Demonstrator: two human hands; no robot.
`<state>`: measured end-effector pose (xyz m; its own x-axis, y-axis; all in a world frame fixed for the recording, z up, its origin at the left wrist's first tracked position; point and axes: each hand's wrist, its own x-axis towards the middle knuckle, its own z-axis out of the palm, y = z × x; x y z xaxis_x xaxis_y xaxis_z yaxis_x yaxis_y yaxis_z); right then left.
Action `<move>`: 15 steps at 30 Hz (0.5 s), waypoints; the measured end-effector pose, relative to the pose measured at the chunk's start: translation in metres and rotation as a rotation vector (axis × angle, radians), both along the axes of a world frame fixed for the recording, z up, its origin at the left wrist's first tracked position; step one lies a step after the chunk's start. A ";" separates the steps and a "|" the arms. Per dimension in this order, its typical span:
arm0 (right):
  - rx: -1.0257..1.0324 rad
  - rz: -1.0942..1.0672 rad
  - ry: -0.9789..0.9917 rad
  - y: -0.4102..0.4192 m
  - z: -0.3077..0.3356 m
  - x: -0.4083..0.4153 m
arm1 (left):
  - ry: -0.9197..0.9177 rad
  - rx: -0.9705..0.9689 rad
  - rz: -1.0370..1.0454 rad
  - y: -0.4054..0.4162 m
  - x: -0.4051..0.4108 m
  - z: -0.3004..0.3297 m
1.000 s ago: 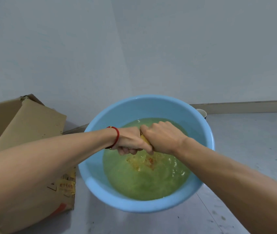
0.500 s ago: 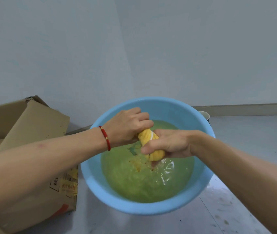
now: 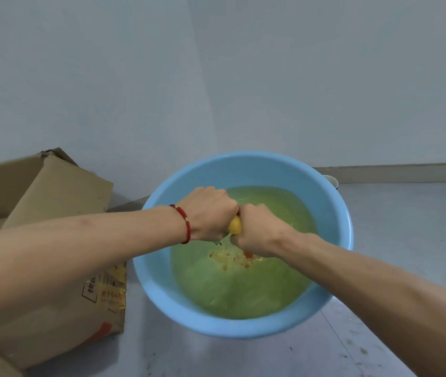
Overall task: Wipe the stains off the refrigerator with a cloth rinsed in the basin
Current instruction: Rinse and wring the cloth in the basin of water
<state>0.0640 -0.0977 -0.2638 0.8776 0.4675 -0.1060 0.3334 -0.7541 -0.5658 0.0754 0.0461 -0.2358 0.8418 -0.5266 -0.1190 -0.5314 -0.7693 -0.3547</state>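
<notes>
Fig.: wringing the cloth over the basin, head view, near to far.

Nearest: both forearms reach fwd from the lower corners and converge over the water. Surface under the basin is grey and scuffed; whether floor or tabletop can't be told.

Left hand (image 3: 211, 213): fisted, knuckles up, clamped on one end of the cloth (image 3: 235, 226); red cord bracelet (image 3: 185, 223) at the wrist.

Right hand (image 3: 260, 229): fisted, touching the left, clamped on the other end; wrist bent down and inward, which reads as a twist against the left.

Cloth: yellow, only a short rolled bit shows btw. the two fists, held just above the water, not in it. Judged soft, limp, light even when wet, likely slick; no fragility. Best taken at both ends w/ full-palm grips, as here, so the twist squeezes the middle. A pinch grip would prob. slip.

Below the hands: basin (image 3: 336, 213), blue, round, filled w/ greenish water (image 3: 243, 289); orange-yellow specks (image 3: 230, 258) float just under the right hand. Drips should fall inside the rim.

Left of the left forearm: cardboard box (image 3: 53, 191), open. Beyond the right hand, past the far rim: edge of a small cup (image 3: 332, 180), mostly hidden. Farthest: plain wall, skirting. Refrigerator not in view.
</notes>
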 end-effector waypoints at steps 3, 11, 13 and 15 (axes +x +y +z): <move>-0.192 0.068 -0.181 -0.009 -0.005 0.007 | 0.081 -0.275 0.203 -0.009 -0.003 -0.021; -0.442 0.239 -0.539 -0.030 0.003 0.015 | 0.351 -0.831 0.535 -0.032 -0.014 -0.028; -0.461 0.248 -0.594 -0.031 0.004 0.015 | 0.411 -0.896 0.573 -0.031 -0.017 -0.023; -0.489 0.227 -0.604 -0.030 0.007 0.017 | 0.447 -0.914 0.570 -0.031 -0.017 -0.020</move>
